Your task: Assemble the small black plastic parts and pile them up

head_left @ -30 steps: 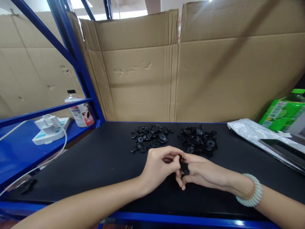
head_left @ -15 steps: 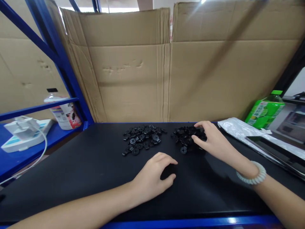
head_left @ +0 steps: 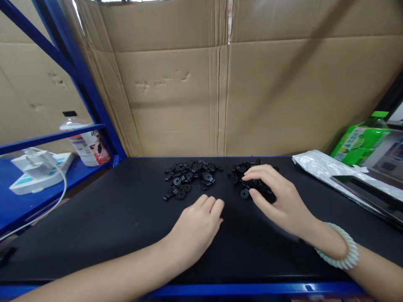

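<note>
My left hand (head_left: 198, 228) rests low over the black table, just in front of the left pile of small black plastic parts (head_left: 189, 174). Its fingers are curled closed, palm down, and whatever may be inside is hidden. My right hand (head_left: 280, 197), a pale beaded bracelet on its wrist, hovers at the right pile of black parts (head_left: 244, 193), thumb and fingers apart and nothing visible between them. That hand covers much of the right pile. Several parts show round perforated discs with short tabs.
Cardboard sheets (head_left: 170, 100) stand behind the black table (head_left: 103, 235). To the right lie a silvery bag (head_left: 317, 161), a dark flat device (head_left: 362, 191) and a green bottle (head_left: 360, 140). A blue shelf on the left carries a power strip (head_left: 40, 180) and a bottle (head_left: 90, 147).
My left hand has closed from an open curve and shifted slightly left and away from me. The right hand has drawn back toward me a little. The camera view has tilted down.
</note>
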### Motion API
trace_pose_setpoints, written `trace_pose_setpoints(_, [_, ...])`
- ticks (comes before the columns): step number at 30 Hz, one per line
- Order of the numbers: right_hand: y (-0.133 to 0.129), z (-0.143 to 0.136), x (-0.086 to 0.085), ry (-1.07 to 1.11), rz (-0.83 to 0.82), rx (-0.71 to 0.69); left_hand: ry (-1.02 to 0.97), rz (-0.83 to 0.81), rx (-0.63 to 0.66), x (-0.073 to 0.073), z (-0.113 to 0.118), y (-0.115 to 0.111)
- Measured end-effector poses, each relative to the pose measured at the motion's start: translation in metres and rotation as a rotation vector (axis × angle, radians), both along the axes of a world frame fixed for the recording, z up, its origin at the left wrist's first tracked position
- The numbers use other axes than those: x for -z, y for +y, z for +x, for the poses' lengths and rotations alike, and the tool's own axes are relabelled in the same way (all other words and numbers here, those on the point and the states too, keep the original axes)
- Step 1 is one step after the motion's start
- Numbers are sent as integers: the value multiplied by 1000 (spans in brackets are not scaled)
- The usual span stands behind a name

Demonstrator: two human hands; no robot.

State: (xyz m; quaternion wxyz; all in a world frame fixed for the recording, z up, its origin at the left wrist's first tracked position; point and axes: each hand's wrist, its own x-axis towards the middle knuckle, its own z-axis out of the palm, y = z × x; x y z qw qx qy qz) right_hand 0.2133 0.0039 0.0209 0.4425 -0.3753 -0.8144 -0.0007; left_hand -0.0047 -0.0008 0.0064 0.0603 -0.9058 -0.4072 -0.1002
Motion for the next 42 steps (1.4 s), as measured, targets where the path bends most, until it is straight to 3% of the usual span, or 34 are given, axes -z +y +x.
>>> trace_pose_setpoints(3, [-5, -5, 1, 23, -95, -96, -149, -79, 101, 5, 0, 2])
trace_pose_setpoints(7, [-6, -12, 6, 76, -291, -181, -379, -118, 84, 13, -4, 14])
trace_pose_setpoints(11, [-3, -16, 14, 171, -571, -186, -386, -136, 93, 14, -3, 21])
trace_pose_setpoints(15, [1, -17, 18, 309, -760, -243, -529, -206, 207, 10, -1, 19])
trace_pose_setpoints(17, [1, -18, 16, 426, -899, -325, -669, -225, 259, 7, 2, 15])
trace_pose_setpoints(22, [-4, -22, 10, 668, -1350, -702, -889, -318, 300, 3, 7, 7])
trace_pose_setpoints(34, [-11, -28, 9, 659, -1370, -804, -866, -280, 409, -2, 11, -3])
trace_pose_setpoints(42, [-12, -35, 17, 703, -1467, -741, -787, -253, 347, 7, 18, -4])
